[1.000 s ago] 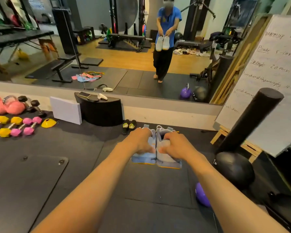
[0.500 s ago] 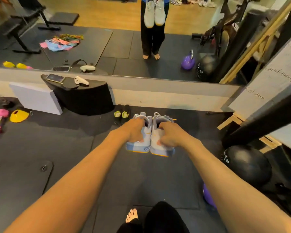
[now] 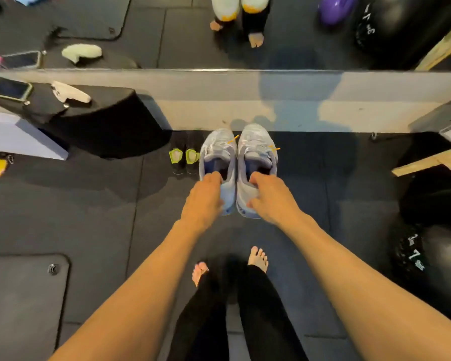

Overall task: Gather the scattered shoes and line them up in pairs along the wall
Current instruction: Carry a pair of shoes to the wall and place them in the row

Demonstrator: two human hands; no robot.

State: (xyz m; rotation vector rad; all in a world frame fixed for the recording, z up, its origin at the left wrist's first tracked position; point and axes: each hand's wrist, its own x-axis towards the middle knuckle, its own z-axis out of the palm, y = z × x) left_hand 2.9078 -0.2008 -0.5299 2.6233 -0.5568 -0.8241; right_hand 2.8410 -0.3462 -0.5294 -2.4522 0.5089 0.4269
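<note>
The dark rubber floor (image 3: 94,204) meets the low pale wall (image 3: 336,100) under the mirror, and that seam is the line to work to. A big black block (image 3: 110,126) stands against it on the left, so the row can only grow rightward. The pale blue sneakers (image 3: 257,147) are held side by side, toes pointing at the wall and close to its foot. They are just right of the small black shoes (image 3: 184,158) with green insoles, which sit as a pair by the wall. The left hand (image 3: 206,198) has its grip clamped on one sneaker's heel collar, fingers hooked inside the opening and thumb outside. The right hand (image 3: 271,198) is clamped the same way on the other. Whether the soles touch the floor cannot be told from above. The step, as I judge it, is the set-down. Lower both together with heels level, so the toes land in line with the black pair rather than jammed against the wall. Leave a narrow gap beside the black pair. Let the soles sit flat before the fingers slip out, or the heels may tip. The orange lace tips (image 3: 233,139) stick out sideways; tuck them in if they stray across a neighbour.
</note>
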